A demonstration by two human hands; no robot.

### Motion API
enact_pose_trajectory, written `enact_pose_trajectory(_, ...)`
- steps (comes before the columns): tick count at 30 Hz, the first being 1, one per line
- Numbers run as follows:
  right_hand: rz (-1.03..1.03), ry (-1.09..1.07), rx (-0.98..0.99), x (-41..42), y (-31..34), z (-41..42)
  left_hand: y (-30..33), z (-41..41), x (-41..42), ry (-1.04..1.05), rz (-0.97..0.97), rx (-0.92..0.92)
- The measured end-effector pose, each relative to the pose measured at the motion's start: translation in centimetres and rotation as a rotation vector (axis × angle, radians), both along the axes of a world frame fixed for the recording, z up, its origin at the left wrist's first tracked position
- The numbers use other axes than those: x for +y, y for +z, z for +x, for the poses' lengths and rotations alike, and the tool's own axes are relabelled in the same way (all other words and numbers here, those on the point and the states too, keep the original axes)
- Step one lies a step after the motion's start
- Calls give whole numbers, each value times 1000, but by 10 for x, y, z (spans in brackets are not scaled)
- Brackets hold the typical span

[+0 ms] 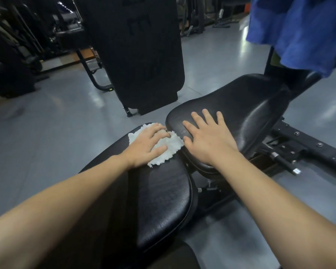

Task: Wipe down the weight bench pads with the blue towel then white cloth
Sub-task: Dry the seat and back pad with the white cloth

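A person leans over a black weight bench, the left hand (pixel 150 143) pressing a crumpled white cloth (pixel 168 147) flat against the far end of the near pad (pixel 163 200), fingers spread and only lightly curled over the fabric rather than pinching it. The right hand (pixel 208 136) lies open, palm down and fingers straight, on the near end of the far pad (pixel 241 105), apparently bracing. The cloth sits at the narrow gap where the 2 pads meet, directly under the left hand and just beside the right thumb, so the left hand is the one placed to wipe. The near pad's long axis runs back toward the person, leaving most of its surface behind the cloth; a pull toward the body looks the likeliest stroke. The blue towel (pixel 303 32) hangs at the upper right, beyond the far pad, well apart from both hands and seemingly done with. A dark upright pad (pixel 140 51) stands on the grey floor (pixel 47 117) beyond the bench, clear of the wiping path.
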State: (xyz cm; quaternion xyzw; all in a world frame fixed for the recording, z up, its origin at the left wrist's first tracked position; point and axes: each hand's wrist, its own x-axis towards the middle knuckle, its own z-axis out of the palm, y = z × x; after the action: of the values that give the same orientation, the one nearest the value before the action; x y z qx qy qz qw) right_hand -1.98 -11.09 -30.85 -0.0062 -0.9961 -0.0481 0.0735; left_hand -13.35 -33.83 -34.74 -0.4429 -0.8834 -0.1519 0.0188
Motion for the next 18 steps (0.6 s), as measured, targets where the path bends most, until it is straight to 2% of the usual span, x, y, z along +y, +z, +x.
enact_pose_trajectory(3,-3,6,-8,0,1,2,-3,28,0,-45,-37,36)
enact_pose_trajectory(7,-17,13,-10,1,1,3,-4,66,1,-83,44,12)
enact_pose_trajectory(13,-22,8,-6,0,2,3,-6,135,9,-249,-66,74)
enact_pose_trajectory(18,-19,4,-12,-1,2,4,-14,177,8,-236,-23,122)
